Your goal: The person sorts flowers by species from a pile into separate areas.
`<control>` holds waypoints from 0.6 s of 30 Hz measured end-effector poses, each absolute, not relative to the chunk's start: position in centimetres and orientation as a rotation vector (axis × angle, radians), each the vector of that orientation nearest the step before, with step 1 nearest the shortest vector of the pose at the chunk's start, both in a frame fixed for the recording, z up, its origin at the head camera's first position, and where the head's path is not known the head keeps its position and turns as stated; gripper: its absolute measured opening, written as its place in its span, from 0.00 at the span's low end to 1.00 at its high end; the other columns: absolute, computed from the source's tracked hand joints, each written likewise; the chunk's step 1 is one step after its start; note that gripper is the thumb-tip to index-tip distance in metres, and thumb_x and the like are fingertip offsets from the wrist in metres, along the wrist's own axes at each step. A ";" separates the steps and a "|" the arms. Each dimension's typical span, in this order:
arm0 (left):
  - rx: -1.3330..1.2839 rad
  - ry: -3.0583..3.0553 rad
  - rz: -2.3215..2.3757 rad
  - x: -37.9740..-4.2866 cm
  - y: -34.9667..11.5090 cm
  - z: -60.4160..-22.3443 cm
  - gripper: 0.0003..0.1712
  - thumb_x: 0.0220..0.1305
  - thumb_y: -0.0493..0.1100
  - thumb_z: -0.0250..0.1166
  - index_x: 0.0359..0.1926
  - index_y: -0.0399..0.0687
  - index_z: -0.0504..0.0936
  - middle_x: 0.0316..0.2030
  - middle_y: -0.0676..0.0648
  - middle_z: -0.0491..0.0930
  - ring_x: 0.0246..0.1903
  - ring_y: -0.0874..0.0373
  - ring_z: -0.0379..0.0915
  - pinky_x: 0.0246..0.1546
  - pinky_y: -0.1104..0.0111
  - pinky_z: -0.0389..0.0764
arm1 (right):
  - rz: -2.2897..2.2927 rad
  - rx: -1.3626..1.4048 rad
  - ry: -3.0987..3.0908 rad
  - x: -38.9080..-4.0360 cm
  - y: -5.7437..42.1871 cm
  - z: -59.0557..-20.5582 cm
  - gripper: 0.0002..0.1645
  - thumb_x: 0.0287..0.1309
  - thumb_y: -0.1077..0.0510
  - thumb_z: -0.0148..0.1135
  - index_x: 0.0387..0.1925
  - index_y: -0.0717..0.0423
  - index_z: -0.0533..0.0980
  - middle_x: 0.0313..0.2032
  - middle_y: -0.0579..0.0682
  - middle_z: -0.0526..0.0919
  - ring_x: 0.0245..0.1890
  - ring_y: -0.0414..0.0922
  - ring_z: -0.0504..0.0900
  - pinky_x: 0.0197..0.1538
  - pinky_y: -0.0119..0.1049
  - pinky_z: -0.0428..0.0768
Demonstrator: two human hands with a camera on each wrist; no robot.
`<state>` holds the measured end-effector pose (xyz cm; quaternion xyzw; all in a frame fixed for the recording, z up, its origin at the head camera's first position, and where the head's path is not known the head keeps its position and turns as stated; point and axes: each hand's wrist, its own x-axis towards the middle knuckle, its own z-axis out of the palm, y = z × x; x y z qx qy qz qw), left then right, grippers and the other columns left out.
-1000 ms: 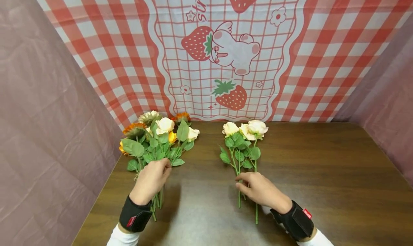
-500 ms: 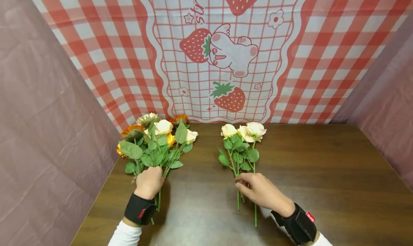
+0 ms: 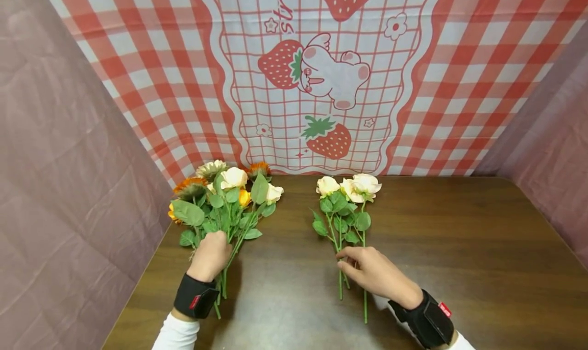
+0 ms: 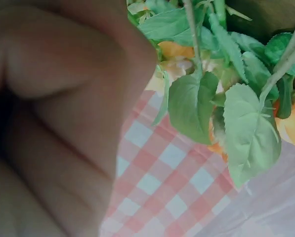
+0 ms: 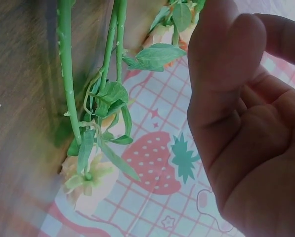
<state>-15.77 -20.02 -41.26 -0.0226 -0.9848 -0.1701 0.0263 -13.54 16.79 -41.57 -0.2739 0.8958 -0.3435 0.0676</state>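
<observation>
On the left, a bunch of artificial flowers (image 3: 234,207) lies on the table, with cream roses, orange and yellow blooms and green leaves. My left hand (image 3: 211,255) is bent down over its stems, back of the hand upward; the fingertips are hidden, so I cannot tell if they pinch a stem. Leaves (image 4: 194,103) hang beside its curled fingers in the left wrist view. My right hand (image 3: 378,271) hovers with loosely bent fingers by the stems of several cream roses (image 3: 365,186). In the right wrist view nothing is between its thumb and fingers, and the rose stems (image 5: 67,74) stand apart from it.
A brown wooden table (image 3: 450,238) carries both groups of flowers. Behind it hangs a red-and-white checked cloth (image 3: 487,84) with strawberry prints. Pinkish curtains (image 3: 69,161) close off the left and right sides. Black bands (image 3: 196,296) wrap both wrists.
My left hand has gone down and left onto the stems, turning more knuckles-up, then risen slightly. My right hand stays nearly still. The flowers lie almost as before.
</observation>
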 end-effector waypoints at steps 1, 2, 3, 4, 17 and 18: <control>-0.067 -3.038 -0.536 -15.8 -20.0 -41.1 0.09 0.56 0.30 0.61 0.20 0.32 0.77 0.21 0.33 0.78 0.20 0.42 0.77 0.19 0.53 0.75 | -1.035 -0.829 2.698 -13.5 16.8 -41.6 0.11 0.69 0.58 0.59 0.47 0.59 0.82 0.25 0.36 0.77 0.23 0.30 0.71 0.26 0.29 0.72; -0.065 -3.032 -0.542 -15.7 -20.0 -40.9 0.09 0.57 0.31 0.61 0.20 0.32 0.77 0.21 0.33 0.79 0.20 0.42 0.77 0.20 0.53 0.75 | -1.035 -0.832 2.697 -13.5 16.8 -41.6 0.11 0.68 0.58 0.59 0.47 0.59 0.82 0.25 0.36 0.78 0.23 0.30 0.71 0.26 0.29 0.72; -0.060 -3.034 -0.552 -15.7 -20.0 -40.7 0.10 0.57 0.31 0.61 0.20 0.33 0.76 0.21 0.34 0.78 0.20 0.44 0.76 0.19 0.54 0.75 | -1.036 -0.834 2.693 -13.5 16.8 -41.6 0.11 0.68 0.59 0.59 0.47 0.60 0.82 0.25 0.37 0.78 0.23 0.30 0.72 0.26 0.29 0.72; -0.054 -3.037 -0.567 -15.7 -20.0 -40.5 0.11 0.58 0.31 0.61 0.19 0.35 0.75 0.20 0.36 0.77 0.20 0.46 0.75 0.19 0.55 0.74 | -1.037 -0.836 2.689 -13.5 16.8 -41.6 0.12 0.68 0.59 0.59 0.47 0.60 0.82 0.25 0.37 0.79 0.23 0.29 0.72 0.27 0.29 0.72; -0.170 -2.862 -0.697 -14.5 -18.7 -38.7 0.18 0.68 0.32 0.57 0.21 0.45 0.67 0.14 0.52 0.58 0.14 0.60 0.59 0.16 0.68 0.62 | -1.053 -0.860 2.663 -13.4 16.6 -41.6 0.12 0.69 0.59 0.59 0.49 0.61 0.81 0.28 0.42 0.82 0.24 0.29 0.73 0.27 0.29 0.73; -0.191 -2.833 -0.697 -14.4 -18.6 -38.6 0.16 0.68 0.32 0.58 0.22 0.44 0.68 0.15 0.52 0.60 0.14 0.60 0.59 0.15 0.68 0.63 | -1.052 -0.861 2.663 -13.4 16.6 -41.5 0.12 0.69 0.59 0.59 0.49 0.61 0.81 0.28 0.42 0.82 0.24 0.29 0.73 0.27 0.29 0.73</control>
